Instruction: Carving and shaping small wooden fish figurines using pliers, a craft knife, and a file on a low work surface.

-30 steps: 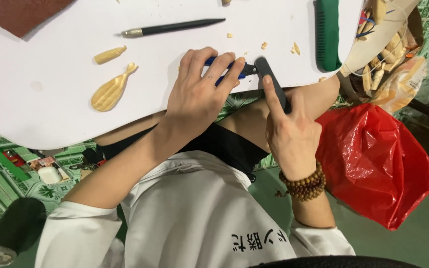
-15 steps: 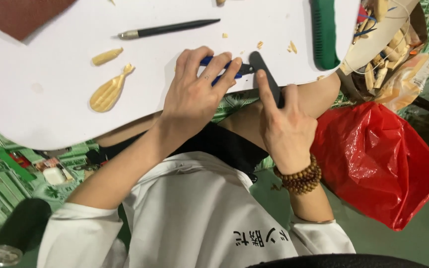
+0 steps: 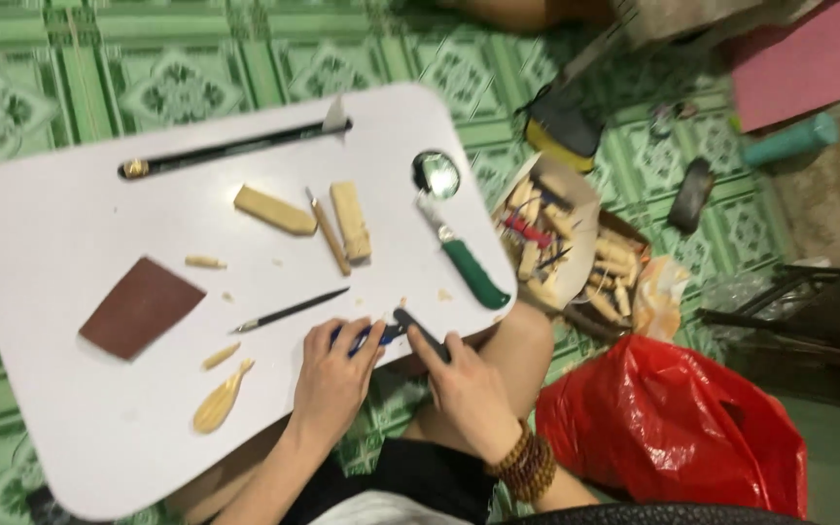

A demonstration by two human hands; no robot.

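Note:
My left hand [image 3: 334,374] is closed over a blue-handled tool [image 3: 367,335] at the near edge of the white table [image 3: 70,224]. My right hand [image 3: 469,384], with a bead bracelet on the wrist, grips a black bar [image 3: 424,334] that meets the blue tool's tip. Just left of my hands lie a thin black carving tool [image 3: 289,309], a carved wooden piece [image 3: 221,399] and a small wood sliver [image 3: 220,356]. A brown sandpaper sheet [image 3: 140,306] lies further left.
Two wood blocks [image 3: 274,209] [image 3: 350,221], a green-handled knife [image 3: 467,261], a long black blade [image 3: 230,148] and a round shiny lid [image 3: 437,173] lie on the table. A box of wood pieces [image 3: 561,243] and a red plastic bag [image 3: 673,428] sit to the right on the green patterned floor.
The view has swung round and pulled back, so the whole table now shows. Both hands stay together at the table's edge on the same two tools.

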